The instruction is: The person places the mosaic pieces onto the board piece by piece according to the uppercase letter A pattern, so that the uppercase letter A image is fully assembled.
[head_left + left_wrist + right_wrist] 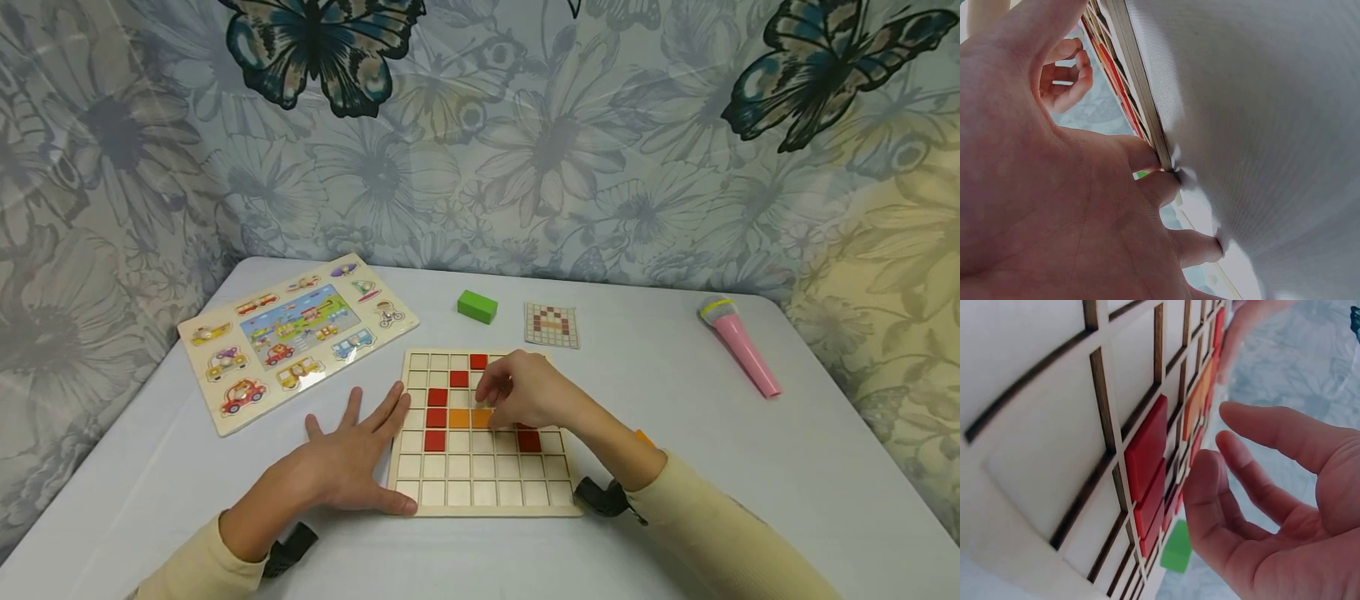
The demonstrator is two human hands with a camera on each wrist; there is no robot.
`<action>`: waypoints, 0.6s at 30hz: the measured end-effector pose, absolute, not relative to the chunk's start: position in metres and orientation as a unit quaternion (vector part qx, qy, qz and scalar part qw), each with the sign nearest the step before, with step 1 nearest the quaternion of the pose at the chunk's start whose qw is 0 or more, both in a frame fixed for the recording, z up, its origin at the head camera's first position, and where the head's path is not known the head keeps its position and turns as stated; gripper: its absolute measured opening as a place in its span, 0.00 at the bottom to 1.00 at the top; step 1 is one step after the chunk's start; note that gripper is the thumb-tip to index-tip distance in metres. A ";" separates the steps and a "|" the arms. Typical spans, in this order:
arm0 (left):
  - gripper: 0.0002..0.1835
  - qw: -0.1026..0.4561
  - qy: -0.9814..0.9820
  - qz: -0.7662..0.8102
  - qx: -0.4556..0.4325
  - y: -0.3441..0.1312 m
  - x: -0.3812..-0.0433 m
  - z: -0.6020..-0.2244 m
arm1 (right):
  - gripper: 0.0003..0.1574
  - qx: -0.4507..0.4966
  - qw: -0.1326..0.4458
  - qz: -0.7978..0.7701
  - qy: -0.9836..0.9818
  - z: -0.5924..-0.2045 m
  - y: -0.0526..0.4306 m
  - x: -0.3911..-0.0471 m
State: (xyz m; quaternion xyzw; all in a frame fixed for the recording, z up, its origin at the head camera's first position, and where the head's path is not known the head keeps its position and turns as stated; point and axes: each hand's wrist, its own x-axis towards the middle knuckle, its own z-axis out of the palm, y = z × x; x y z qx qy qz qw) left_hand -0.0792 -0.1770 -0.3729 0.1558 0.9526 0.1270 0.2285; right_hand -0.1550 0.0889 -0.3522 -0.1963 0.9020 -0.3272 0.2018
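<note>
A wooden grid board lies on the table. Red tiles and orange tiles fill some of its squares; several more may be hidden under the right hand. Along the board's left side rests my left hand, fingers spread, thumb at the lower left corner; fingertips touch the cloth and board edge in the left wrist view. My right hand hovers over the board's right half with its fingers loosely bent. In the right wrist view thumb and fingers stand apart, and no tile shows between them.
Behind the board are a green block and a small pattern card. At the back left lies a vehicle picture puzzle, close to the left hand. A pink microphone lies far right. A bit of orange shows behind the right forearm.
</note>
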 end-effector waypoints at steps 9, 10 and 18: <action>0.74 0.224 0.952 0.132 0.161 -0.177 -0.078 -0.372 | 0.14 -0.174 0.210 -0.376 0.886 -0.345 0.110 -0.150; 0.74 0.224 0.952 0.133 0.162 -0.177 -0.078 -0.372 | 0.14 -0.172 0.209 -0.380 0.884 -0.344 0.113 -0.149; 0.74 0.224 0.951 0.134 0.162 -0.177 -0.078 -0.371 | 0.16 -0.142 0.205 -0.387 0.888 -0.340 0.138 -0.141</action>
